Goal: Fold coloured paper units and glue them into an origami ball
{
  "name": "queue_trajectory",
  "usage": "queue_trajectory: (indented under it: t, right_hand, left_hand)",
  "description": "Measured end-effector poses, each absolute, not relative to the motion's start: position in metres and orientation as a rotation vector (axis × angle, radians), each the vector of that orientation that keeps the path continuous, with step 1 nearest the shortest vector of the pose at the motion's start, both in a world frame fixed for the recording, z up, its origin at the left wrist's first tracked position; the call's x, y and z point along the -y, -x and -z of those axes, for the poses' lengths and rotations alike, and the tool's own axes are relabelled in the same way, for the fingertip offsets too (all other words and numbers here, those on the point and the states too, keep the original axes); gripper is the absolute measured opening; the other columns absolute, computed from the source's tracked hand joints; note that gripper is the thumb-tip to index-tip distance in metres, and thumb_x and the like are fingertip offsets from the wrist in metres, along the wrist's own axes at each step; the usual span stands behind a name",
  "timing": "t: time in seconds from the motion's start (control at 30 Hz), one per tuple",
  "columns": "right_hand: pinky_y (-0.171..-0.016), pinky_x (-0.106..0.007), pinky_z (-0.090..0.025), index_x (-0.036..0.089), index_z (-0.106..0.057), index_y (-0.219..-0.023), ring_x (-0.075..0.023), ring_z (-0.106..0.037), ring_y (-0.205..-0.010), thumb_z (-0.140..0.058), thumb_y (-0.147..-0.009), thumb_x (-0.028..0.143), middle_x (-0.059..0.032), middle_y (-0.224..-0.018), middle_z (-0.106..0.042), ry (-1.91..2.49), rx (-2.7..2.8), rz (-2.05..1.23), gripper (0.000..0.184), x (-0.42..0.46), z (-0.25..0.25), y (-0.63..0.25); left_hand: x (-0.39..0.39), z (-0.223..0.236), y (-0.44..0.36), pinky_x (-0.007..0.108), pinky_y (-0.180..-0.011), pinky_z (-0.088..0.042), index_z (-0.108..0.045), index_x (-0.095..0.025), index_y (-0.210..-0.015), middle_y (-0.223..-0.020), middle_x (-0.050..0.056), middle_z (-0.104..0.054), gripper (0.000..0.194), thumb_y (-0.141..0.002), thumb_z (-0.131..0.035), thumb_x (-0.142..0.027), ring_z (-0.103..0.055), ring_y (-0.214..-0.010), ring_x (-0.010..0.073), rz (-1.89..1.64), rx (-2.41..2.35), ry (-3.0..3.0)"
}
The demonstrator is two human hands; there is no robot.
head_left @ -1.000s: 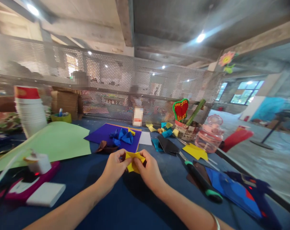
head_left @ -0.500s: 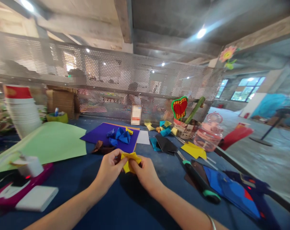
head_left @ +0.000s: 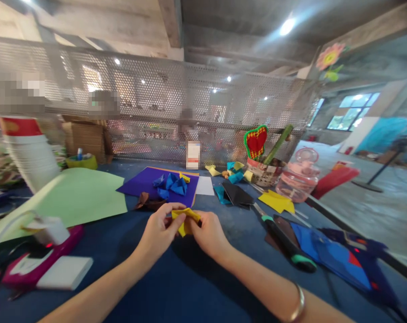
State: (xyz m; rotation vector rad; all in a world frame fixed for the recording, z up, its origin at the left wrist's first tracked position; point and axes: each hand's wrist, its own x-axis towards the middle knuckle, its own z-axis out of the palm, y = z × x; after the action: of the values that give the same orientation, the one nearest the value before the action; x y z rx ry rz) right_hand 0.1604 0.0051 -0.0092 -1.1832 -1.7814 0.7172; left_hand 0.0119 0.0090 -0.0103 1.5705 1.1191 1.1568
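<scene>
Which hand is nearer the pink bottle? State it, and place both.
Right. The right hand is to the left of the pink bottle and nearer the camera; the left hand is farther left, across the yellow paper that both hold.

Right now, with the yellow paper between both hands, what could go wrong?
The yellow paper, pinched by the left hand and right hand, might tear if they pull apart. The right forearm could bump the black-and-green tool if it swings outward. Reaching forward might knock the blue folded pieces on the purple sheet.
</scene>
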Motion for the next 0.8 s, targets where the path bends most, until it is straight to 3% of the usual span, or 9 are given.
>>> queue_trajectory:
  t: [0.13, 0.33, 0.43, 0.57, 0.67, 0.8]
  right_hand:
    - [-0.05, -0.02, -0.033, 0.017, -0.06, -0.06, -0.0114, -0.048, -0.054, -0.047, -0.082, 0.021, 0.0019, -0.056, -0.055, 1.209, 1.807, -0.689, 0.026, -0.006, 0.008, -0.16]
    - [-0.05, -0.018, -0.033, 0.018, -0.054, -0.06, -0.0095, -0.044, -0.054, -0.047, -0.082, 0.021, 0.004, -0.056, -0.049, 1.199, 1.855, -0.785, 0.024, -0.002, 0.012, -0.162]
    - [-0.051, -0.018, -0.036, 0.017, -0.059, -0.066, -0.0089, -0.047, -0.055, -0.047, -0.084, 0.02, 0.0039, -0.059, -0.053, 1.18, 1.887, -0.875, 0.022, 0.0, 0.012, -0.166]
    - [-0.059, -0.02, -0.044, 0.018, -0.068, -0.088, -0.012, -0.057, -0.066, -0.054, -0.085, 0.027, 0.0001, -0.075, -0.065, 1.195, 1.831, -0.836, 0.017, 0.0, 0.008, -0.17]
    - [-0.066, -0.023, -0.048, 0.019, -0.065, -0.103, -0.0144, -0.061, -0.076, -0.061, -0.083, 0.035, -0.0027, -0.088, -0.068, 1.207, 1.707, -0.776, 0.026, -0.001, 0.002, -0.171]
    - [-0.062, -0.022, -0.046, 0.018, -0.064, -0.088, -0.0122, -0.058, -0.068, -0.06, -0.084, 0.034, -0.0005, -0.077, -0.065, 1.17, 1.653, -0.779, 0.017, 0.001, -0.004, -0.168]
  left_hand:
    - [-0.01, 0.011, -0.009, 0.019, -0.044, -0.042, -0.063, -0.019, -0.104, -0.096, 0.005, -0.061, 0.03, -0.086, -0.05, -0.038, -0.055, -0.055, 0.0084, -1.226, -1.095, -1.77]
    - [-0.009, 0.009, -0.004, 0.022, -0.064, -0.047, -0.068, -0.021, -0.088, -0.082, 0.002, -0.064, 0.019, -0.087, -0.052, -0.03, -0.06, -0.074, 0.0138, -1.287, -1.104, -1.999]
    - [-0.007, 0.009, -0.003, 0.021, -0.062, -0.045, -0.068, -0.021, -0.083, -0.079, 0.001, -0.063, 0.017, -0.087, -0.053, -0.029, -0.059, -0.07, 0.0126, -1.292, -1.153, -2.033]
    - [-0.009, 0.009, -0.001, 0.022, -0.06, -0.045, -0.066, -0.02, -0.083, -0.077, 0.001, -0.063, 0.018, -0.086, -0.052, -0.031, -0.059, -0.068, 0.0136, -1.269, -1.174, -1.939]
    - [-0.01, 0.008, 0.001, 0.023, -0.057, -0.043, -0.066, -0.02, -0.087, -0.075, 0.0, -0.063, 0.018, -0.087, -0.05, -0.031, -0.058, -0.065, 0.0135, -1.232, -1.199, -1.941]
    - [-0.007, 0.006, 0.0, 0.024, -0.061, -0.041, -0.063, -0.021, -0.08, -0.074, 0.0, -0.061, 0.019, -0.088, -0.047, -0.028, -0.056, -0.068, 0.0133, -1.232, -1.187, -2.035]
